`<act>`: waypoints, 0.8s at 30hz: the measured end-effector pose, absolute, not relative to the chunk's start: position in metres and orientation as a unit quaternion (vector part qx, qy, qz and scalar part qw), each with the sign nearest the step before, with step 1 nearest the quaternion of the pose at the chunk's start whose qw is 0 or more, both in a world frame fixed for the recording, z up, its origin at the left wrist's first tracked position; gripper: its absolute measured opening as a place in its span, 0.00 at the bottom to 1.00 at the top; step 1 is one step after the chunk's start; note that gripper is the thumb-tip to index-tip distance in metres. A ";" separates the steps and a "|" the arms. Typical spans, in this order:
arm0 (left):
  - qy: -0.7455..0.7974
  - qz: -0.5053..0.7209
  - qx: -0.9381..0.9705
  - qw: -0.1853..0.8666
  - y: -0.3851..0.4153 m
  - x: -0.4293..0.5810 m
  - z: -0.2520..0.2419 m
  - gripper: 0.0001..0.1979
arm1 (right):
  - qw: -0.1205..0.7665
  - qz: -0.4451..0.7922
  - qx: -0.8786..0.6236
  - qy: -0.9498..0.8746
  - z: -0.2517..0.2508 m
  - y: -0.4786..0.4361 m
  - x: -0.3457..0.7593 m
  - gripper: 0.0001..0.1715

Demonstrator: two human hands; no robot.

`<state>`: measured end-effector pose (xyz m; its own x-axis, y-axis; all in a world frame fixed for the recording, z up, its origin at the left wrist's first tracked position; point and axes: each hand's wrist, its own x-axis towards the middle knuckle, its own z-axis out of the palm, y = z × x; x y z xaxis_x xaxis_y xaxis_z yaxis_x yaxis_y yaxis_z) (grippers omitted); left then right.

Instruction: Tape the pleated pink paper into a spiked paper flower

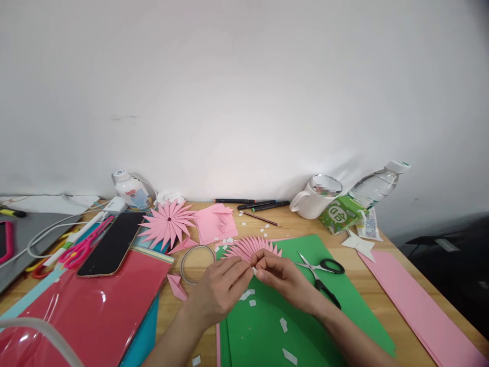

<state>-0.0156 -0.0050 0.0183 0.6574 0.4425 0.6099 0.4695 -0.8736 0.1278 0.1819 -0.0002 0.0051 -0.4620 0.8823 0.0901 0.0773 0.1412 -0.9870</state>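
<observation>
My left hand and my right hand meet over a green sheet of paper. Between the right thumb and fingers is pinched a small white piece of tape. The left fingers are closed together beside it; what they hold is hidden. Just behind the hands lies a pink folded-paper fan, partly covered by them. Scissors with black handles rest on the green paper to the right, blades apart. Several white scraps are scattered on the green paper. A tape roll is left of my left hand.
Left are a pink paper flower, a phone and a red folder. At the back stand a white bottle and a mug. Right are a green box, a leaning water bottle and pink paper strips.
</observation>
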 end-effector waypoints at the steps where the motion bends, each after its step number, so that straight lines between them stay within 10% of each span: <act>1: -0.249 -0.331 -0.910 0.033 -0.005 -0.015 0.017 0.11 | 0.366 0.545 -0.366 -0.660 0.005 0.000 0.182 0.21; 15: -0.288 -0.276 -0.911 0.108 0.004 -0.014 0.010 0.15 | 0.411 0.281 -0.542 -0.677 -0.005 0.003 0.184 0.25; 20: -0.363 -0.223 -0.905 0.009 0.023 -0.025 0.001 0.15 | 0.401 0.172 -0.454 -0.777 -0.017 0.007 0.186 0.04; 24: -0.382 -0.189 -0.903 -0.052 0.030 -0.021 -0.003 0.16 | 0.354 0.120 -0.432 -0.821 -0.036 0.009 0.187 0.14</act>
<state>-0.0211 0.0300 -0.0032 0.6372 0.7089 0.3025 0.6698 -0.7035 0.2377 0.1868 0.0088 -0.0363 -0.3762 0.7945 0.4767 0.6244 0.5975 -0.5030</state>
